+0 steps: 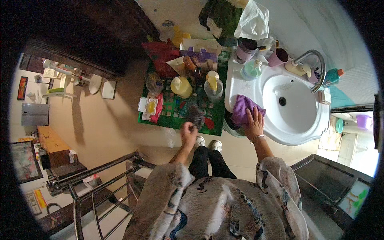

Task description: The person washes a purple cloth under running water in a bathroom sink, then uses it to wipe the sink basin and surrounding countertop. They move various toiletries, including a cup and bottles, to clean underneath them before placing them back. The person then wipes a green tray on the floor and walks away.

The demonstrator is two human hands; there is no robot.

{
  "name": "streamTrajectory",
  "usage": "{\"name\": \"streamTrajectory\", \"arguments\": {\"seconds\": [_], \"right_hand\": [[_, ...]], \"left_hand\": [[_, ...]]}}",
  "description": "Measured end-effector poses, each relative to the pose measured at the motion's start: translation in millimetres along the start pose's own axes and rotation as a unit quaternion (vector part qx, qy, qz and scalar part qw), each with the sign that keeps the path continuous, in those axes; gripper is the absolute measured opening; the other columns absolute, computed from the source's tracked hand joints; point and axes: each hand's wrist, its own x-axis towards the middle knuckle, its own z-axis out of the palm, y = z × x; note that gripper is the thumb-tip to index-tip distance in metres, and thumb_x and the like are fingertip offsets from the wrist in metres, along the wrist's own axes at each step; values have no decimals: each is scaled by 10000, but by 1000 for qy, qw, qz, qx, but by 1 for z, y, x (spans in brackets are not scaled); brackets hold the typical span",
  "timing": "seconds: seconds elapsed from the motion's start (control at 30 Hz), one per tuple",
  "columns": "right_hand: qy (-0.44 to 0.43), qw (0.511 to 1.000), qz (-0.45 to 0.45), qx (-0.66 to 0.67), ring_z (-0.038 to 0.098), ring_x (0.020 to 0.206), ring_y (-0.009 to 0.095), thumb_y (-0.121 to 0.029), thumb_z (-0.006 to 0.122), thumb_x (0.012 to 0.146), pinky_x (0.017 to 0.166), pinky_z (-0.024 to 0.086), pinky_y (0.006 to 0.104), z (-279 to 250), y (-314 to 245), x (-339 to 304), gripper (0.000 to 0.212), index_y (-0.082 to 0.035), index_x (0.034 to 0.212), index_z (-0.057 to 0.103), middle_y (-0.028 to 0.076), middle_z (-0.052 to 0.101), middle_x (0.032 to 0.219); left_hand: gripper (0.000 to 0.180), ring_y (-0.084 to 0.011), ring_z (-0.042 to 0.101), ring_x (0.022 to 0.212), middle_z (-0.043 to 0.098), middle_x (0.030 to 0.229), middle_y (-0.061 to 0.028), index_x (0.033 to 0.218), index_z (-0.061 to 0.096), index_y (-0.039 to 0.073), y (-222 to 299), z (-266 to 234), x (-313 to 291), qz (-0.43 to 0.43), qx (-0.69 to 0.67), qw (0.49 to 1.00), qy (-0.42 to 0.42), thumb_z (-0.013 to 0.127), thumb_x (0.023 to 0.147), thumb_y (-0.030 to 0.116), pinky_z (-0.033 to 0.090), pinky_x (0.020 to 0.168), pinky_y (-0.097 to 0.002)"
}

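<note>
My left hand (pixel 189 131) is closed on a dark hairbrush (pixel 195 116), its oval head somewhat smeared by motion. The brush is over the near part of a green plastic rack (pixel 172 127), whose shelf has a grid of holes. On the white washbasin counter, at its left end, my right hand (pixel 254 126) presses on a bunched purple cloth (pixel 242 110), fingers laid over it. Part of the cloth hangs over the counter's edge. Close to the brush, a small red item (pixel 209 123) lies on the rack.
A yellow pump bottle (pixel 181 88), a clear spray bottle (pixel 213 90) and wet wipes (pixel 151 106) stand or lie on the rack. The counter carries a green soap bottle (pixel 251 70), purple cups (pixel 278 58) and a curved tap (pixel 316 60). A metal railing (pixel 100 192) is at lower left.
</note>
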Motion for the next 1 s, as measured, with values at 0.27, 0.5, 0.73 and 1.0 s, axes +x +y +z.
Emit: {"name": "streamTrajectory", "arguments": {"seconds": [0.27, 0.5, 0.73, 1.0], "right_hand": [[141, 988, -58, 34, 454, 1103, 334, -182, 721, 609, 928, 388, 460, 24, 3, -7, 571, -145, 1160, 578, 91, 507, 1210], [65, 977, 37, 200, 575, 896, 360, -72, 591, 705, 773, 478, 427, -22, -36, -11, 308, -63, 1012, 595, 157, 590, 950], [16, 865, 99, 492, 645, 641, 205, -158, 608, 860, 532, 509, 312, 40, -55, -68, 311, -31, 1104, 464, 147, 619, 811], [101, 989, -38, 106, 570, 997, 278, -4, 506, 766, 826, 453, 441, 54, -107, -12, 475, -77, 1234, 500, 126, 578, 1134]], "left_hand": [[241, -206, 572, 891, 584, 951, -89, 1058, 506, 18, 11, -41, 71, -232, -248, 927, 158, 595, 850, 102, 470, 769, -340], [382, -339, 466, 1155, 452, 1298, -138, 1226, 508, 99, -18, 30, 34, 125, 309, 908, -252, 534, 845, 105, 432, 923, -410], [469, -339, 350, 1285, 317, 1431, -157, 1332, 406, 74, 6, 14, 62, 94, 412, 843, -332, 464, 867, 76, 339, 1035, -411], [473, -342, 368, 1252, 317, 1413, -139, 1331, 394, 72, 28, -13, 61, 111, 422, 829, -350, 457, 863, 59, 381, 989, -414]]}}
